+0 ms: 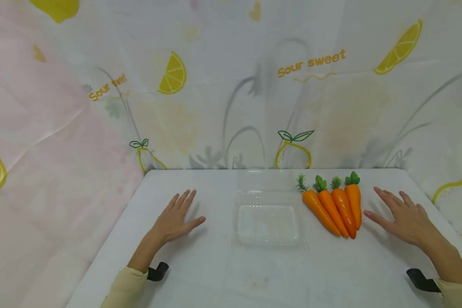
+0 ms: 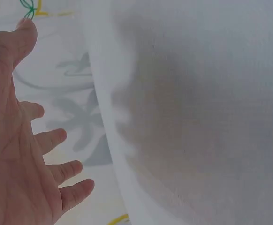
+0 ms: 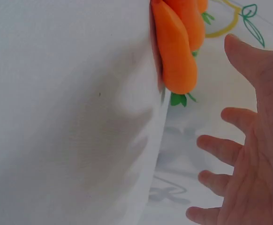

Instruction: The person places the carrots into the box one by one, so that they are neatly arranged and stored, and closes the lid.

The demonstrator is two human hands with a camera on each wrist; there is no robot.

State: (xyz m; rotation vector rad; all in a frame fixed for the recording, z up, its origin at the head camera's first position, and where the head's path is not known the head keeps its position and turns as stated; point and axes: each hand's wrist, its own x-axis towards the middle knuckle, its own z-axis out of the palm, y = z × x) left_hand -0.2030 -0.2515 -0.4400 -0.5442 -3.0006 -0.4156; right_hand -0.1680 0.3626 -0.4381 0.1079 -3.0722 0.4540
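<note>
Several orange carrots with green tops lie side by side on the white table, right of centre. To their left a clear plastic box stands with its lid folded back behind it. My left hand is held over the table left of the box, fingers spread, holding nothing; the left wrist view shows its palm and a shadow on the tabletop. Just right of the carrots is my right hand, fingers apart and holding nothing. In the right wrist view the nearest carrot shows beyond the thumb.
The white table ends at a printed cloth backdrop with lemon drawings, which also hangs at both sides. Each wrist wears a black strap mount by a pale sleeve.
</note>
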